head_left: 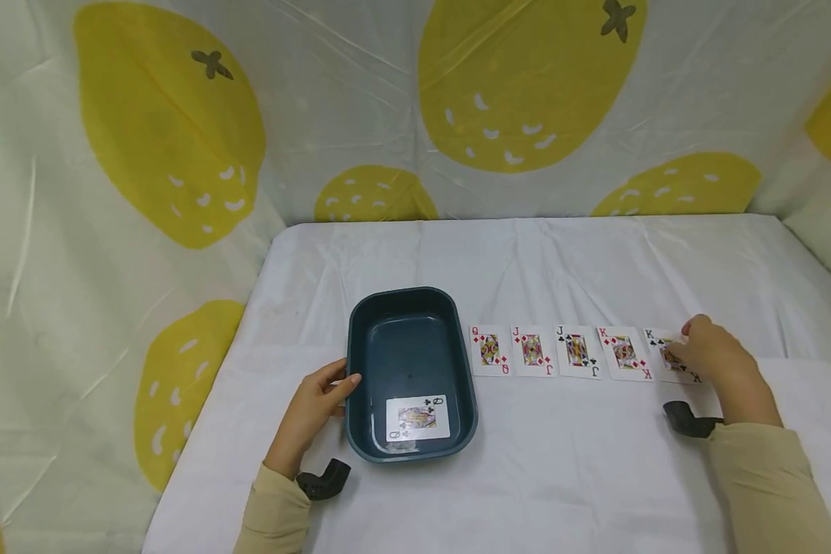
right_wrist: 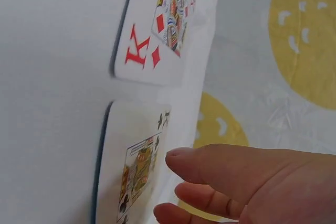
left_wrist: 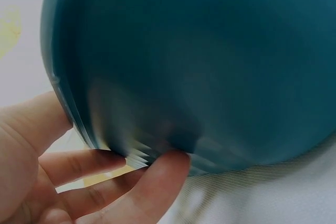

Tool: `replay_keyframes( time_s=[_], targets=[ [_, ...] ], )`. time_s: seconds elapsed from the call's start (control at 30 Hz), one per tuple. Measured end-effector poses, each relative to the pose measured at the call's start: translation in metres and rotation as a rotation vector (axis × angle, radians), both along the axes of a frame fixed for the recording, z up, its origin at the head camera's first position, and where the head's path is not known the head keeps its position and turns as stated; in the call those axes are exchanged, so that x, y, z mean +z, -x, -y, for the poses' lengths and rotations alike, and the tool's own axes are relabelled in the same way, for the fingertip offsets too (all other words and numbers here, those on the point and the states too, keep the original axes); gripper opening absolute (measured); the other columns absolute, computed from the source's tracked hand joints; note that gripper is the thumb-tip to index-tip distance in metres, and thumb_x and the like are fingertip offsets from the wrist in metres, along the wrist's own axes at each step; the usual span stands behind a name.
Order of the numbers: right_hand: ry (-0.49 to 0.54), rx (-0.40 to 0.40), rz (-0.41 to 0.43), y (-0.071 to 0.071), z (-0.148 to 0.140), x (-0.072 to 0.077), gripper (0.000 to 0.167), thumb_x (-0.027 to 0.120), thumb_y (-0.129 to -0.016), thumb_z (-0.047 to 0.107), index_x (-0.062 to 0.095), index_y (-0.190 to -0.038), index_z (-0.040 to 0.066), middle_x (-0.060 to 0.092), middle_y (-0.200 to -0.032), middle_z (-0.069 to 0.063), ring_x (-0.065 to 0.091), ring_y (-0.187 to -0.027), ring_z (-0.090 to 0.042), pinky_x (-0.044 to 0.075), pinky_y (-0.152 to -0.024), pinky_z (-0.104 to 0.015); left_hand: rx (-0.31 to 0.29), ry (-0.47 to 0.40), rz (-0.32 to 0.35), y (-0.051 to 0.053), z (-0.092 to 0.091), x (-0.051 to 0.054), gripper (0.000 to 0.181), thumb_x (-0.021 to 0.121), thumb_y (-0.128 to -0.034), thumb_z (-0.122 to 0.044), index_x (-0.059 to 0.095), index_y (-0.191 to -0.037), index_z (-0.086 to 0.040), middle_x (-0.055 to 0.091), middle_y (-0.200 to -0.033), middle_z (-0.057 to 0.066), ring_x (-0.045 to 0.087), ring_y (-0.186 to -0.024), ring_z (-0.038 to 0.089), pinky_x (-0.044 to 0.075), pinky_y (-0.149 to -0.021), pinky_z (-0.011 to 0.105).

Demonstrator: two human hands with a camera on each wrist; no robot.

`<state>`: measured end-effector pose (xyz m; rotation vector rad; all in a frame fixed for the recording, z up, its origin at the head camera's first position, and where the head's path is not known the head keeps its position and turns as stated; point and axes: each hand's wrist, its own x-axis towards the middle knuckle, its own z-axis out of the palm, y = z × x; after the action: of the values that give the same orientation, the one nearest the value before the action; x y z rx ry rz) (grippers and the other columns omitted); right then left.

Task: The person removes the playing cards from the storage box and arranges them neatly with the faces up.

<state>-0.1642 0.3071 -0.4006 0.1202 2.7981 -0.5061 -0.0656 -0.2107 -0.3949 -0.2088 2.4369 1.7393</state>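
Note:
My left hand (head_left: 315, 405) pinches the left wall of a dark teal plastic tray (head_left: 465, 385), thumb at the rim and fingers outside; the left wrist view shows this hand (left_wrist: 105, 182) up close. Inside the tray, near its front end, lies a queen of clubs (head_left: 418, 418), face up and turned sideways. At the right end of a row of cards, my right hand (head_left: 720, 358) is over the king of clubs (head_left: 668, 369). The right wrist view shows the thumb and fingers loosely bent and apart beside that card (right_wrist: 134, 171); whether they touch it I cannot tell.
Left of the king of clubs lie the king of diamonds (head_left: 625, 354), jack of clubs (head_left: 578, 352), jack of diamonds (head_left: 532, 352) and queen of diamonds (head_left: 490, 351), the last close to the tray. A white cloth (head_left: 526, 477) covers the table. Lemon-print curtain (head_left: 360, 92) hangs behind.

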Motion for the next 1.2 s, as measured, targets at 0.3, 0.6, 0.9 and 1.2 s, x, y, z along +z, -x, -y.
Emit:
replay_keyframes(
  time_s=[0.3,0.6,0.9,1.2],
  targets=[
    [0.046,0.030,-0.122,0.007,0.043,0.018,0.048,0.052,-0.088,0.021,0.035,-0.114,-0.016,0.044,-0.100,-0.035,0.048,-0.085,-0.047,0.041,-0.059,-0.049,-0.002,-0.027,-0.003,0.007,0.009,-0.021,0.046,0.061,-0.0863,-0.021,0.050,-0.127,-0.004,0.056,-0.112,0.014,0.061,-0.083,0.022,0.053,-0.062,0.034],
    [0.168,0.169,-0.211,0.016,0.126,0.046,0.044,0.051,-0.091,0.021,0.038,-0.118,-0.009,0.045,-0.109,-0.030,0.047,-0.094,-0.042,0.039,-0.073,-0.053,-0.001,-0.047,-0.034,0.011,0.014,-0.036,0.045,0.063,-0.0848,-0.024,0.053,-0.125,-0.008,0.058,-0.106,0.012,0.061,-0.080,0.021,0.053,-0.060,0.034],
    [0.241,0.316,-0.260,0.017,0.208,0.047,0.036,0.054,-0.090,0.021,0.045,-0.116,-0.002,0.051,-0.109,-0.023,0.052,-0.091,-0.033,0.045,-0.071,-0.047,-0.001,-0.050,-0.022,0.011,0.010,-0.033,0.045,0.062,-0.0856,-0.021,0.052,-0.126,-0.005,0.057,-0.108,0.012,0.061,-0.081,0.022,0.054,-0.061,0.034],
    [0.235,0.482,-0.361,0.004,0.288,0.059,0.036,0.057,-0.089,0.026,0.051,-0.115,0.002,0.054,-0.106,-0.012,0.054,-0.093,-0.024,0.049,-0.071,-0.039,-0.003,-0.043,-0.036,0.007,0.008,-0.024,0.044,0.062,-0.0855,-0.021,0.053,-0.125,-0.005,0.058,-0.106,0.012,0.062,-0.080,0.022,0.053,-0.061,0.034]
  ],
)
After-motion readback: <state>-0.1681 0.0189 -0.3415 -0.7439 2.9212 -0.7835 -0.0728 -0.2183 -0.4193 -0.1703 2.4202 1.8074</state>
